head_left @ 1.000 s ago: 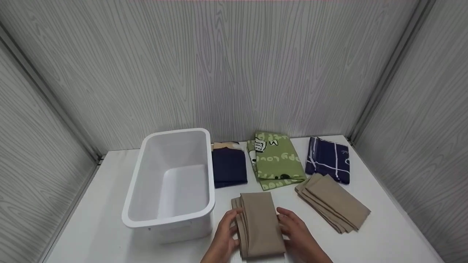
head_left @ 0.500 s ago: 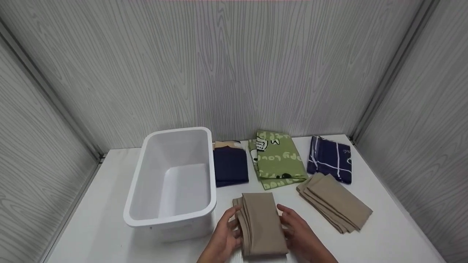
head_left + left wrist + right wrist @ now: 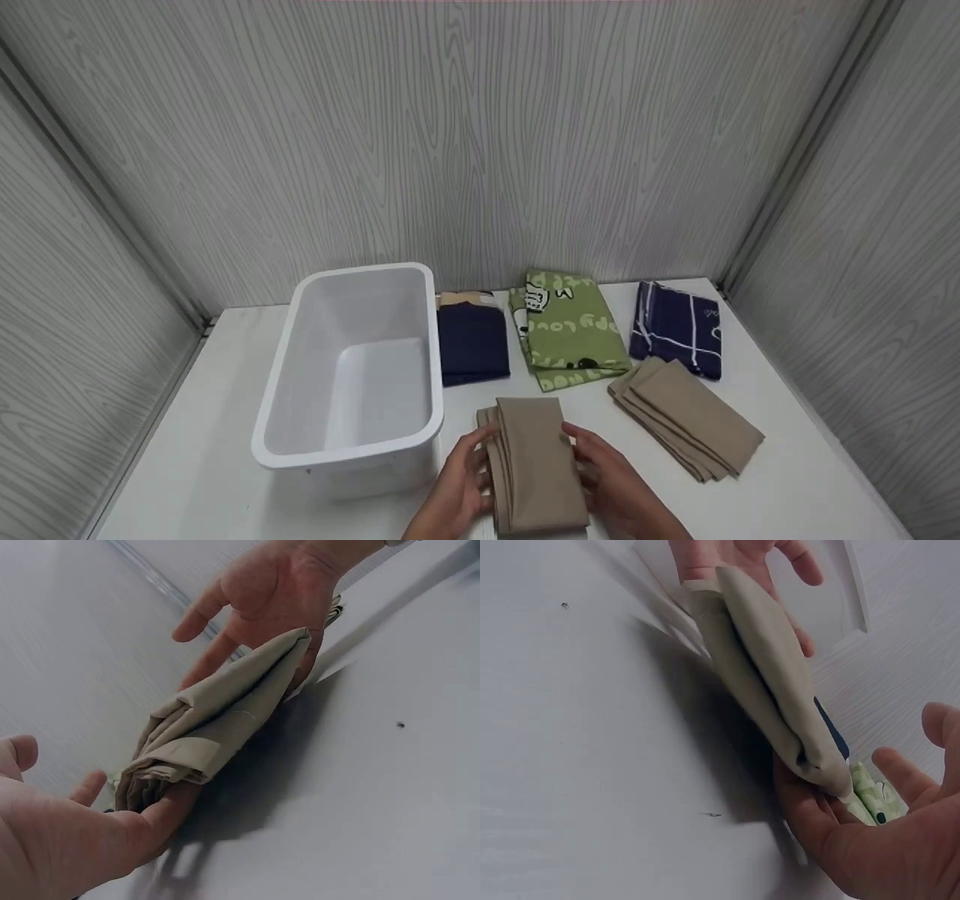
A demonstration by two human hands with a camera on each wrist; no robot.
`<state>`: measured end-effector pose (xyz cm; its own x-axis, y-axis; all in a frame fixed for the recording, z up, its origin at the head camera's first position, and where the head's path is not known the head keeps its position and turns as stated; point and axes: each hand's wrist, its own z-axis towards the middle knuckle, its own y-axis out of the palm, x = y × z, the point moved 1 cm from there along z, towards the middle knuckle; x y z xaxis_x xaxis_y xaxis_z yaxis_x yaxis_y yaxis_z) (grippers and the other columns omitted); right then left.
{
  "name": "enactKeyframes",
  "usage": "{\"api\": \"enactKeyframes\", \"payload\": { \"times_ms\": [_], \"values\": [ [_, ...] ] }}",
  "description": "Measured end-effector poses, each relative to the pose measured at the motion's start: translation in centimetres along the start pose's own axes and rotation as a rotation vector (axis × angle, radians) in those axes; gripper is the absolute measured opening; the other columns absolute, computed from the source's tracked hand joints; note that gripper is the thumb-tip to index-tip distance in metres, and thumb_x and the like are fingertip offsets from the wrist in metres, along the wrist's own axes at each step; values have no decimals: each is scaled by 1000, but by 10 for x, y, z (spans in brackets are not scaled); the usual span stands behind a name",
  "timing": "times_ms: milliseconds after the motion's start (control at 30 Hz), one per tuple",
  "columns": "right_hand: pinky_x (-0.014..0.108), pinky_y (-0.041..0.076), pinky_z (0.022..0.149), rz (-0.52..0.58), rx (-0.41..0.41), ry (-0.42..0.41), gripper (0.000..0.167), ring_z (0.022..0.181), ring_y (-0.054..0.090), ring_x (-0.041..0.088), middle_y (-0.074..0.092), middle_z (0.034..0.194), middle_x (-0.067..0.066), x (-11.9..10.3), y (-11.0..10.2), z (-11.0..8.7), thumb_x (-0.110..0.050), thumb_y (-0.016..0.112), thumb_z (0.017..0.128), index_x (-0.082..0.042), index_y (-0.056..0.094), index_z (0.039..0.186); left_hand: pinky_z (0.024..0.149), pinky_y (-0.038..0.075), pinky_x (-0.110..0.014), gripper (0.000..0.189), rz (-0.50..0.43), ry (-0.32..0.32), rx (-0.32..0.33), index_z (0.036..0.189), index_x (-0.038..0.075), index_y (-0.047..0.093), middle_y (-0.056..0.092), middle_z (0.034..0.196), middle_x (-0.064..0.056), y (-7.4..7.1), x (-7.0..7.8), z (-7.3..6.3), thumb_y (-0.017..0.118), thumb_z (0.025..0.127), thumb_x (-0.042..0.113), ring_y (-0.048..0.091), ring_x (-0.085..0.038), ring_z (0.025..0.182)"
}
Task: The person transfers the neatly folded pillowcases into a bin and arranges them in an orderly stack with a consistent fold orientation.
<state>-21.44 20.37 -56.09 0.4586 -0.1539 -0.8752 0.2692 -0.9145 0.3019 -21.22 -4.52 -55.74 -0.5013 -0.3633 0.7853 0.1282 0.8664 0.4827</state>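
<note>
- Your left hand (image 3: 459, 484) and right hand (image 3: 613, 476) are spread, fingers supporting the folded brown cloth (image 3: 540, 465) from beneath.
- Its long axis runs away from you, far end slightly left.
- It's above the white table (image 3: 772, 504), right of the tub (image 3: 349, 455).

And there's movement: the right hand (image 3: 613, 480) edges inward, its index fingertip (image 3: 571, 429) now meeting the folded brown cloth (image 3: 541, 469)!

- Head: from above, facing forward and down at the table (image 3: 810, 480).
- Left wrist, right wrist: close, facing from opposite sides, sharing the cloth (image 3: 236, 716).
</note>
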Motion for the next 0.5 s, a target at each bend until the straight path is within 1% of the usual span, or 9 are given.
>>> {"api": "enactKeyframes", "payload": {
  "times_ms": [67, 167, 267, 333, 400, 500],
  "values": [
    [49, 48, 98, -8, -17, -1, 68, 143, 28, 42, 18, 161, 21, 1, 1, 1, -52, 45, 103, -19, 26, 159, 89, 53, -44, 65, 29, 9, -14, 151, 14, 37, 33, 155, -18, -1, -1, 0, 43, 100, 54, 51, -29, 124],
    [50, 47, 99, -28, -31, -9, 66, 145, 23, 44, 12, 163, 21, 1, 2, 1, -50, 44, 103, -19, 27, 159, 87, 52, -42, 59, 66, 30, -25, 147, 12, 42, 41, 147, -15, -2, -2, 1, 43, 101, 51, 52, -28, 120],
    [53, 44, 102, -20, -44, -8, 65, 147, 18, 45, 9, 165, 21, 0, 2, 1, -49, 43, 104, -19, 25, 159, 88, 52, -42, 58, 65, 21, -31, 144, 12, 44, 42, 145, -14, -3, -2, 2, 45, 101, 50, 52, -28, 121],
    [54, 43, 104, -13, -52, -5, 65, 149, 14, 45, 6, 166, 20, -1, 2, 1, -49, 42, 105, -19, 24, 159, 88, 53, -42, 59, 49, 5, -22, 144, 13, 45, 42, 145, -14, -3, -1, 3, 47, 99, 51, 52, -28, 121],
    [53, 44, 103, -18, -54, -1, 65, 148, 16, 46, 5, 165, 21, -2, 3, 2, -49, 42, 105, -19, 24, 160, 88, 53, -42, 60, 27, -16, -8, 144, 14, 46, 43, 145, -15, -3, 0, 4, 48, 98, 52, 53, -27, 120],
    [51, 48, 100, -39, -40, 4, 65, 146, 23, 45, 7, 165, 22, -3, 3, 4, -50, 44, 104, -20, 26, 159, 87, 54, -43, 63, 2, -25, 1, 147, 16, 45, 44, 146, -15, -4, 0, 6, 49, 97, 53, 55, -26, 118]
  ]
}}
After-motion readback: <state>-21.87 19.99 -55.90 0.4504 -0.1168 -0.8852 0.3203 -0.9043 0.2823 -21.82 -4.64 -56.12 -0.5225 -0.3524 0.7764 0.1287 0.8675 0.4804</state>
